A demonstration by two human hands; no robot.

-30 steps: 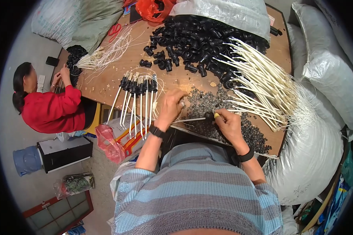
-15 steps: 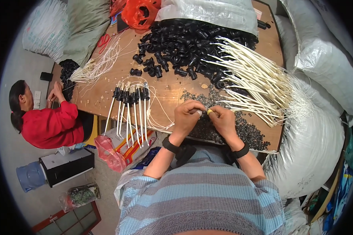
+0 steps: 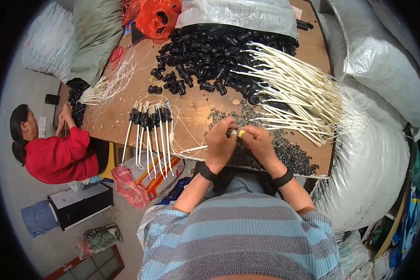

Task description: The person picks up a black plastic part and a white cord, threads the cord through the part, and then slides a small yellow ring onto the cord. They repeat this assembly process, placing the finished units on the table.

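My left hand and my right hand meet fingertip to fingertip over the table's near edge, both pinched closed. A white wrap sits on a left fingertip and a yellow one on a right fingertip. A white sleeved wire sticks out leftward from my left hand, apparently held in it. Whatever lies between the fingertips is too small and covered to make out. Beneath and beside my hands spread many small dark rings or clips. To the left, several white sleeved wires with black lamp-holder-like sockets hang over the edge.
A heap of black sockets covers the table's far middle. Right of it lies a large bundle of white sleeved wires. Full white sacks crowd the right side. A person in red works at the left end, near red scissors.
The view has shifted slightly, so the table sits a little farther left. The white sleeved wire now shows left of my left hand. Both hands stay pinched together.
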